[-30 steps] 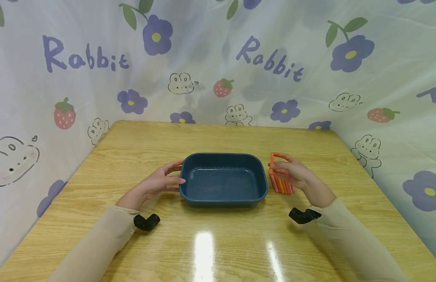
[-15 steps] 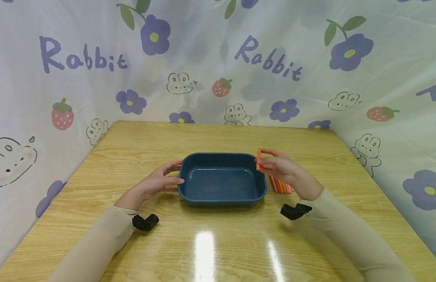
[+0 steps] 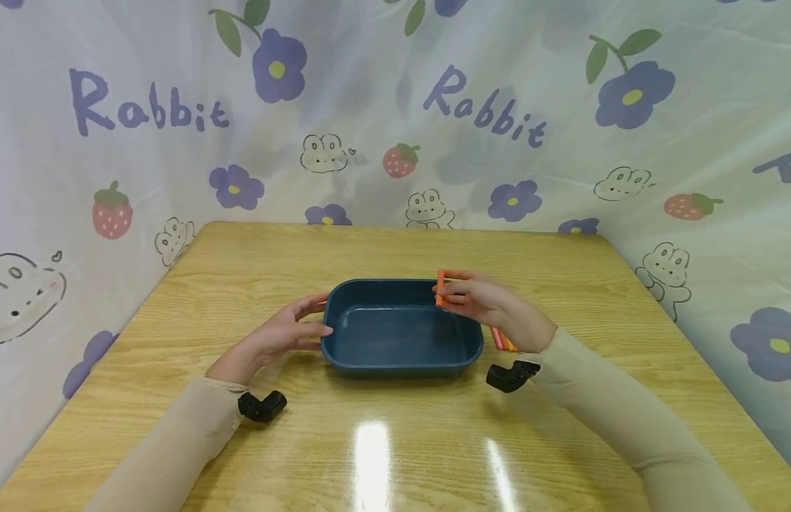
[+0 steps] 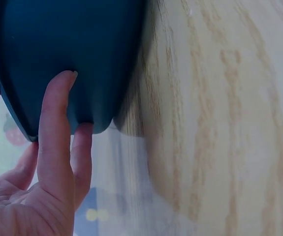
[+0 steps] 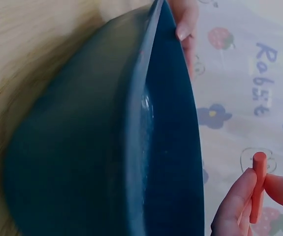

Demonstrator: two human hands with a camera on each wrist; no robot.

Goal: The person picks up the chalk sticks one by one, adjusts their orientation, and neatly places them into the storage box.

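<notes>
The short, slim orange stick (image 5: 258, 189) is up in the air, pinched in the person's right hand (image 3: 481, 300) between thumb and fingers, and I see it standing nearly upright. It hangs higher than the rim, toward the far right part of a dark blue, rounded-rectangular tub (image 3: 402, 371) with a glossy, plastic-looking surface. How far it reaches over the opening I can't quite judge. Fingers cover the stick's middle, and that same hand hides the tub's far right corner from me.

The left hand (image 3: 282, 333) holds the tub by its left end, thumb tip over the rim and fingers spread against the outer wall; the left-wrist view cuts one digit off at its edge and loses the top of the tub.

On the pale, wood-grained table (image 3: 306, 455), just right of the tub, lie pink and orange sticks (image 3: 503, 340). The right hand and wrist block most of them, so I can't count them.

Beige sleeves (image 3: 178, 441) cover both forearms, running out at the near edge, and a bent black piece (image 3: 263, 407) sits at each wrist. Behind hangs a white cloth (image 3: 370, 71) printed with purple flowers, strawberries and "Rabbit", one word cut short at the far right.
</notes>
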